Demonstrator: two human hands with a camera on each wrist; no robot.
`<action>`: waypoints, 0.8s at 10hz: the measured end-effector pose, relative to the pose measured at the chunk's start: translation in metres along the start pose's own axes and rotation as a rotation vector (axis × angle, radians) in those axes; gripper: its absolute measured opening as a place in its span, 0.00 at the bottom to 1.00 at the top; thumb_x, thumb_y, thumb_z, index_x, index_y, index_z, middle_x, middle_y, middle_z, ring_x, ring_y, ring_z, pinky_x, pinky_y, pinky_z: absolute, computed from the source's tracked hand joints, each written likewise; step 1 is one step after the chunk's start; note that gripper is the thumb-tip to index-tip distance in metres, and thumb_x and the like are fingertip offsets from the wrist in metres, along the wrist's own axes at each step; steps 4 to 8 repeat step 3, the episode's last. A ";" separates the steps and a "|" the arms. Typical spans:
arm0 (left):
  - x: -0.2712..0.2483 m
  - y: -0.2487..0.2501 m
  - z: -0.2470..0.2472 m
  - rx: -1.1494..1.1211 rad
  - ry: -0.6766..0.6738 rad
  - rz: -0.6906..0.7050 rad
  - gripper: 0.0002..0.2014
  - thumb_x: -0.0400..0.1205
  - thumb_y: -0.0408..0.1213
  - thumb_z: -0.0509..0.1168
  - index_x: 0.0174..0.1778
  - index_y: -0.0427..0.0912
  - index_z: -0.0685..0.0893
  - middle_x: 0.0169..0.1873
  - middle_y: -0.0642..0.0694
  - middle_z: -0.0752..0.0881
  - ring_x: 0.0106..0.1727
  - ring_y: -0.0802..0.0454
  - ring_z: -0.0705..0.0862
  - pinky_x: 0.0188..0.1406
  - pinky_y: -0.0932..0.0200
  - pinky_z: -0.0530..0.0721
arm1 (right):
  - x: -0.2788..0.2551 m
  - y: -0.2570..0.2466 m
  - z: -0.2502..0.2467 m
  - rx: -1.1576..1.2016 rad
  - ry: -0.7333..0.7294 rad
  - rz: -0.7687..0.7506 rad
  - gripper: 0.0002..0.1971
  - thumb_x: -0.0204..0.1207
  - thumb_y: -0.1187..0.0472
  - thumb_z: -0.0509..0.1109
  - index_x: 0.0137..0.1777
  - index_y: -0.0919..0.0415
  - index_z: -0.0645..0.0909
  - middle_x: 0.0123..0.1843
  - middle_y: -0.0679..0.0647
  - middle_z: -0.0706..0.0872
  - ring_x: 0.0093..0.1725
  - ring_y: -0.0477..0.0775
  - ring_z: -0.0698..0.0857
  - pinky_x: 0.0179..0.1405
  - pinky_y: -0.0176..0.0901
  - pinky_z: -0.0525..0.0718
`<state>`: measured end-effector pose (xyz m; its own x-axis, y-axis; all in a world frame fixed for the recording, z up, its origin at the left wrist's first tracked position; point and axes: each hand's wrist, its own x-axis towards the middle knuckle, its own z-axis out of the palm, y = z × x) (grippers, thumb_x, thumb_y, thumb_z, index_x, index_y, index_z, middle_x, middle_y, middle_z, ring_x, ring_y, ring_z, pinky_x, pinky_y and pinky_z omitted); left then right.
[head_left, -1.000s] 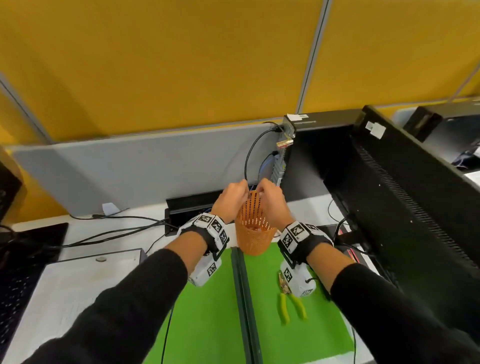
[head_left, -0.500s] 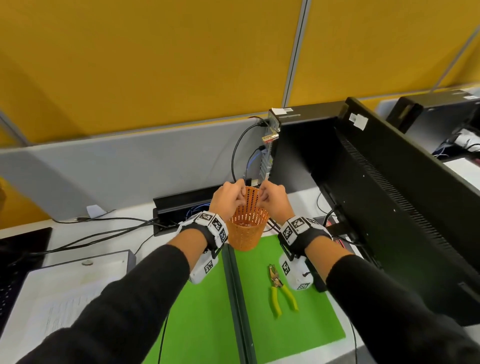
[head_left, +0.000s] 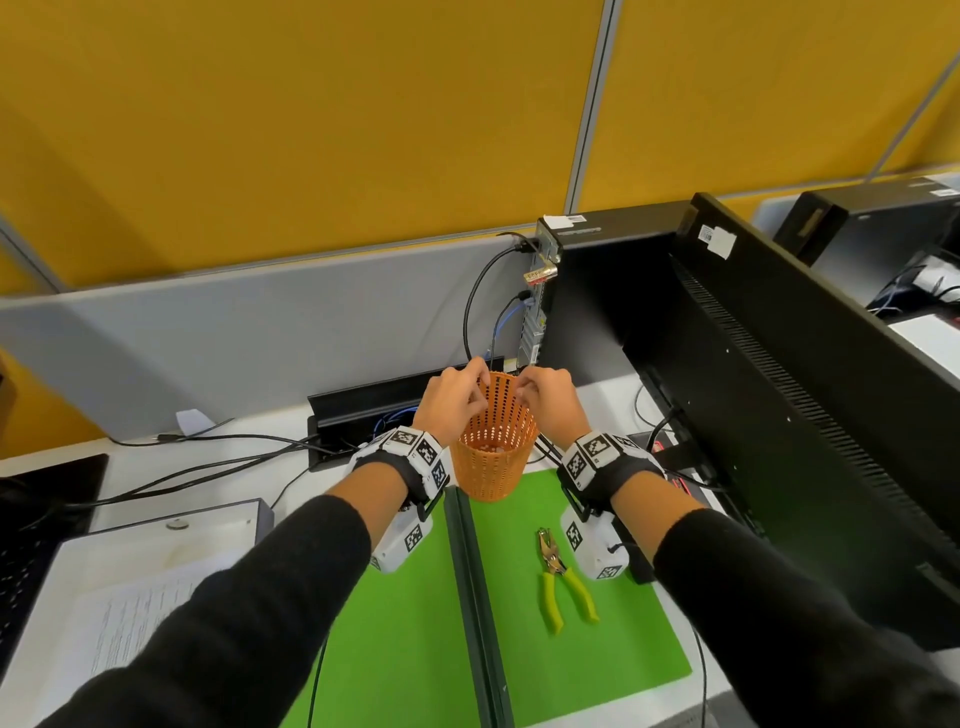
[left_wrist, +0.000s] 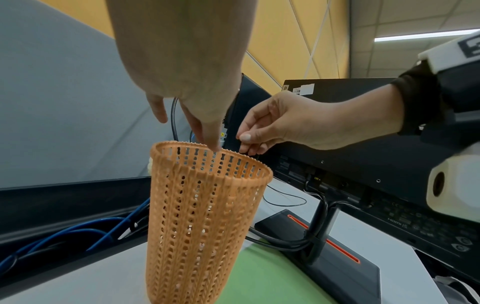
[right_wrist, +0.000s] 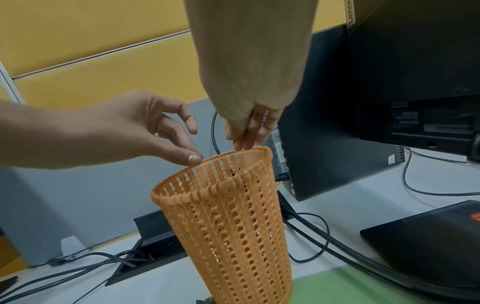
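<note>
Together, left hand (head_left: 451, 404), right hand (head_left: 551, 410) at rim of tapered perforated orange basket (head_left: 491, 470)

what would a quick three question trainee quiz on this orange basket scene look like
1. True or false: the pliers lie inside the orange basket.
2. Fill in the colour: the pliers lie on the ___ mat.
3. Pick one: the fingertips of the left hand and the right hand are A) at the basket's rim, B) on the pliers, C) flat on the mat.

Key:
1. False, they lie outside the basket, on the mat.
2. Green.
3. A.
</note>
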<state>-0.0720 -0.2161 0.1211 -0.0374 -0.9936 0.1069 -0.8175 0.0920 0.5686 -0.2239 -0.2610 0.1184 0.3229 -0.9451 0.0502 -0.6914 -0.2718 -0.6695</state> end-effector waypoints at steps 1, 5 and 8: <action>-0.004 0.004 -0.003 -0.003 0.021 0.031 0.13 0.73 0.24 0.70 0.44 0.44 0.76 0.34 0.49 0.86 0.39 0.53 0.87 0.48 0.48 0.88 | -0.003 -0.002 -0.001 -0.025 -0.007 -0.017 0.05 0.72 0.73 0.69 0.40 0.64 0.84 0.40 0.61 0.87 0.38 0.53 0.84 0.48 0.49 0.87; -0.012 0.008 -0.018 0.063 -0.018 -0.024 0.06 0.84 0.36 0.60 0.49 0.42 0.82 0.39 0.45 0.88 0.42 0.48 0.87 0.50 0.46 0.86 | 0.001 -0.010 0.000 -0.052 -0.056 -0.009 0.07 0.77 0.69 0.64 0.45 0.67 0.84 0.45 0.65 0.87 0.45 0.62 0.86 0.51 0.52 0.86; -0.012 0.008 -0.018 0.063 -0.018 -0.024 0.06 0.84 0.36 0.60 0.49 0.42 0.82 0.39 0.45 0.88 0.42 0.48 0.87 0.50 0.46 0.86 | 0.001 -0.010 0.000 -0.052 -0.056 -0.009 0.07 0.77 0.69 0.64 0.45 0.67 0.84 0.45 0.65 0.87 0.45 0.62 0.86 0.51 0.52 0.86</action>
